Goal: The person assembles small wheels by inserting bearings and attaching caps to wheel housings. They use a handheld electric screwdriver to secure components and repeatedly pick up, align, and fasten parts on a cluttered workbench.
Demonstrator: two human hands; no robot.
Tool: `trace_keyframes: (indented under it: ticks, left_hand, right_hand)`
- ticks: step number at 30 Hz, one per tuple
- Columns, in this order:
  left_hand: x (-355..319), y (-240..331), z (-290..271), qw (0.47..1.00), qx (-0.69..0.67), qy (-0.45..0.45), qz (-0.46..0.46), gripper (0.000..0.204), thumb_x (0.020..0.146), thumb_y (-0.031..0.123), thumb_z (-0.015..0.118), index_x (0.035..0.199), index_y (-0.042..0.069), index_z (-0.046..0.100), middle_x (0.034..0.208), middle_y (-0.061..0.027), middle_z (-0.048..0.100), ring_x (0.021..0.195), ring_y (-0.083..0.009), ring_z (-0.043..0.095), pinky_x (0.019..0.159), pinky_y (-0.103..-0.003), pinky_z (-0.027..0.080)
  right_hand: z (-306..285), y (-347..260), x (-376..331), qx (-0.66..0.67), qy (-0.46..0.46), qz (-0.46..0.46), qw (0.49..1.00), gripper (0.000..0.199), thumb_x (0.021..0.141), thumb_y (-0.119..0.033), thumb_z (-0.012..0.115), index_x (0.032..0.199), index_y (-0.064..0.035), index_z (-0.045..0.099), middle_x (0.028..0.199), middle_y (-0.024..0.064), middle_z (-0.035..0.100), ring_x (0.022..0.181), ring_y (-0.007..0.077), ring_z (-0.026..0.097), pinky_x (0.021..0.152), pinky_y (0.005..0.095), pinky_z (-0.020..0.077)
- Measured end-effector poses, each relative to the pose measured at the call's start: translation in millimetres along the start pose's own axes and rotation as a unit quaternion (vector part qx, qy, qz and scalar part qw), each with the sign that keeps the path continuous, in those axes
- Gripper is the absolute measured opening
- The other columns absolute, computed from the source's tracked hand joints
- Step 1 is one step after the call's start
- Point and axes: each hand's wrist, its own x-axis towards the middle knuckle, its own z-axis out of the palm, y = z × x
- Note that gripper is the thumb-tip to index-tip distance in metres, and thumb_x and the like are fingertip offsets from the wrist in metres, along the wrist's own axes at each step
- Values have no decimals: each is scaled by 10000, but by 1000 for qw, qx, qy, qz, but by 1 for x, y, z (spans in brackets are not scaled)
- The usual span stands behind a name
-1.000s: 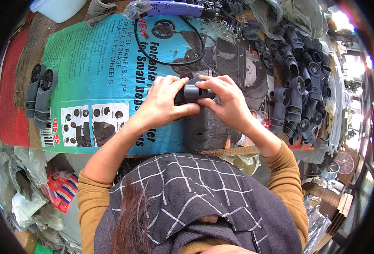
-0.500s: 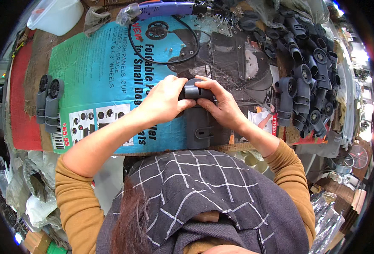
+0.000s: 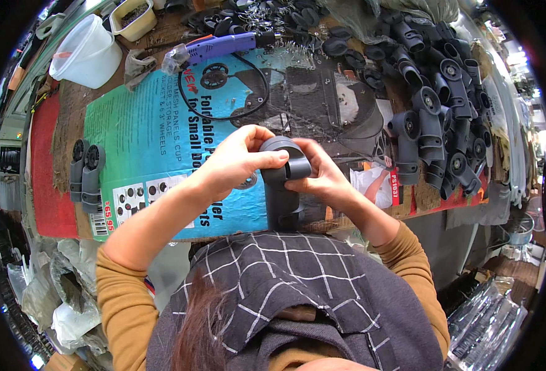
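Pressing a round cap onto a dark grey plastic housing

Holding the work at the near edge of the bench, both hands are clamped together on one dark grey plastic housing [image 3: 280,185], an upright moulded part with a round head at its top. The left hand [image 3: 236,162] comes in from 8 o'clock, its fingers curled over the round head; the right hand [image 3: 323,176] wraps the 3 o'clock side, thumb against the rim. Neither hand is free, and whether the round head is already fully seated on the body is hidden by the fingers.

To do this well, I judge the body should be kept standing square on the printed cardboard sheet [image 3: 149,130] so that pressure goes straight down its axis, with both thumbs bearing evenly on opposite sides of the rim. A tilted push could let the piece jam or skid toward the person.

At 2 o'clock lies a heap of matching grey housings [image 3: 440,117], well apart from the hands. Two more assembled pieces [image 3: 85,173] lie side by side at 9 o'clock. A purple electric screwdriver [image 3: 226,45] rests at 12 o'clock, its black cord looping toward the hands, with a white plastic tub [image 3: 87,54] at 11 o'clock.
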Motion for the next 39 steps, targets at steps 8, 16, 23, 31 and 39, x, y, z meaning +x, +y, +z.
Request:
trace_keyframes:
  ticks: [8,16,23,31,39]
  left_hand:
    - [-52,-7,-12,982,-19,-5,188,508,796,110,749,1234,24,508,1146,-75,575,1058,-167,558,964,-321,432]
    - [-81,-72,-13,975,93,92,182,830,869,241,689,1473,-31,189,1437,-269,345,1352,-341,361,1090,-402,327]
    - [-27,-98,-1,887,173,274,329,602,947,468,518,1228,-62,476,1251,-227,487,1188,-348,461,1038,-404,343]
    - [-12,-91,-9,858,242,241,383,509,724,298,799,1064,5,558,1090,-174,560,1052,-337,532,919,-402,432]
    - [-18,-73,-1,917,213,219,255,425,680,135,772,1026,37,545,970,-106,543,899,-243,552,809,-341,456]
  right_hand:
    - [42,-43,-5,-181,-12,-30,983,450,729,-105,786,1113,-22,566,1001,33,645,907,96,599,830,282,488]
    - [92,34,10,-815,150,-343,442,228,817,-180,563,989,-36,598,1106,148,591,930,292,600,739,354,494]
    - [102,44,-2,-716,139,-316,606,266,803,-126,583,1026,17,608,1099,154,570,894,280,599,700,335,508]
    - [51,12,31,-212,101,47,971,262,938,-199,600,1076,18,647,871,49,653,771,85,587,664,248,485]
    - [34,8,39,-159,65,114,979,229,906,-179,637,1017,19,663,835,50,670,711,93,609,647,250,503]
